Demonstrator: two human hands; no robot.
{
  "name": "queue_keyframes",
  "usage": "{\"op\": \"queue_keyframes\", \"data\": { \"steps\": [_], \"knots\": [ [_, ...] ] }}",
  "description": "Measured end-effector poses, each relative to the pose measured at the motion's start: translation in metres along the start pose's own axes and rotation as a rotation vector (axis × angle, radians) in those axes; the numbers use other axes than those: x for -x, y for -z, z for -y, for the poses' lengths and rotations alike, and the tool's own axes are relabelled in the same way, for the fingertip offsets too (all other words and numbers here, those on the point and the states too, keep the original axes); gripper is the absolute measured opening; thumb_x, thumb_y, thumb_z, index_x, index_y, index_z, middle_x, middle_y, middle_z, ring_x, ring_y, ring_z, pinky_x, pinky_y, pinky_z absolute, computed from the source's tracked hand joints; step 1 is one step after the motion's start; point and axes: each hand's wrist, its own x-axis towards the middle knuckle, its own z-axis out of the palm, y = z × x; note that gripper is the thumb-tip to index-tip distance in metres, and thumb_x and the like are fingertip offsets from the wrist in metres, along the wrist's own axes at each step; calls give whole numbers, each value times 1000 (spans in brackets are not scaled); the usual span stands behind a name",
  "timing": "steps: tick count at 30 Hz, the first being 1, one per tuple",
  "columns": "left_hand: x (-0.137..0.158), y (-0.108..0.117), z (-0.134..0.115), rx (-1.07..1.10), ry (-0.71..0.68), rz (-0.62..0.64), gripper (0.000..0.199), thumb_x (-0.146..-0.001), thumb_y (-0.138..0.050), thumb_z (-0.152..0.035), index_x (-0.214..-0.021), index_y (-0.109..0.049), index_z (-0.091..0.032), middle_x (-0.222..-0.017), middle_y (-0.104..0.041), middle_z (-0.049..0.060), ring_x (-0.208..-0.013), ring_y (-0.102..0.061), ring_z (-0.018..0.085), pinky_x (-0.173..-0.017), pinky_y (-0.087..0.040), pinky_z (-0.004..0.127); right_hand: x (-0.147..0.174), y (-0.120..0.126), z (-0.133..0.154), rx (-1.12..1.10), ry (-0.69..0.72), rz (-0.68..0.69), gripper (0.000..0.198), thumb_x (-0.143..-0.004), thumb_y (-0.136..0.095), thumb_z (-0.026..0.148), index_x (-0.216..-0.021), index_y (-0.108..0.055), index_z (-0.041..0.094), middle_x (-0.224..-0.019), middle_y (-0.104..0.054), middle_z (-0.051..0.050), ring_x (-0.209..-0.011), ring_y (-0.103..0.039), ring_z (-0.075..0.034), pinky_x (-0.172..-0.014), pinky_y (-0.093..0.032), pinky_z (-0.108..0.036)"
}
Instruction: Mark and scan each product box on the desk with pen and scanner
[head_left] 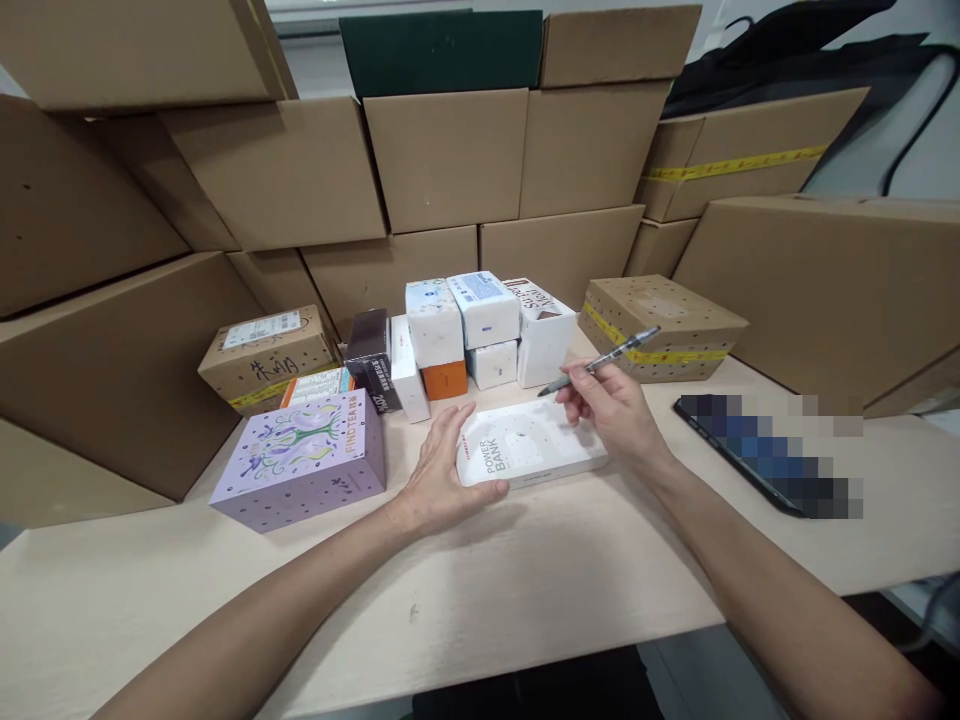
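Observation:
A white power bank box (529, 440) lies flat on the table, its printed top marked with small dark specks. My left hand (446, 475) grips the left end of this box, thumb along the front edge and fingers around the far side. Between the thumb and fingers of my right hand (607, 405) is a pen (600, 362), its tip pointing down and left just above the box's far edge. The right hand's lower edge is close over the box's right end; whether it touches is hard to tell.
A purple tea box (300, 460) stands to the left. Behind sit tissue packs (484, 305), an orange box (444, 380), a dark box (370, 355) and a white carton (546, 340). A phone (742, 455), partly blurred out, lies right. Stacked cardboard boxes (450, 160) wall the back.

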Motion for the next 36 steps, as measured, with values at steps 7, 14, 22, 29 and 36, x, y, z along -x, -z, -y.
{"op": "queue_keyframes", "data": {
  "steps": [7,14,22,29,36],
  "knots": [
    [0,2,-3,-90,-3,44,103,-69,-80,-46,-152,-24,-25,-158,-24,17,-150,-19,40,-120,-23,63,6,-7,-9,291,-32,85,20,-82,-64,40,-81,-56,21,-69,-66,1,-56,-54,-12,-54,-43,-25],
    [1,2,-6,-115,17,35,98,-70,-78,-46,-150,-27,-23,-157,-27,17,-149,-24,37,-120,-26,58,6,-10,-17,383,3,101,21,-83,-58,40,-75,-57,21,-62,-62,2,-54,-49,-12,-54,-38,-26],
    [1,1,-3,-113,-1,14,97,-70,-78,-48,-149,-28,-24,-156,-28,16,-148,-25,39,-118,-28,61,7,-11,-19,420,-7,107,20,-83,-58,40,-73,-57,22,-62,-60,2,-56,-48,-13,-55,-36,-27],
    [1,1,-3,-111,6,27,97,-70,-78,-48,-149,-27,-25,-156,-27,16,-149,-24,37,-119,-26,59,6,-11,-21,433,-10,119,21,-84,-58,40,-75,-57,22,-64,-60,2,-58,-48,-14,-55,-34,-27],
    [1,1,-4,-107,10,18,97,-70,-78,-48,-150,-28,-25,-156,-29,16,-148,-26,37,-119,-27,59,7,-10,-20,436,-37,132,21,-85,-57,41,-75,-56,22,-64,-60,2,-59,-48,-14,-54,-34,-27]
  ]
}}
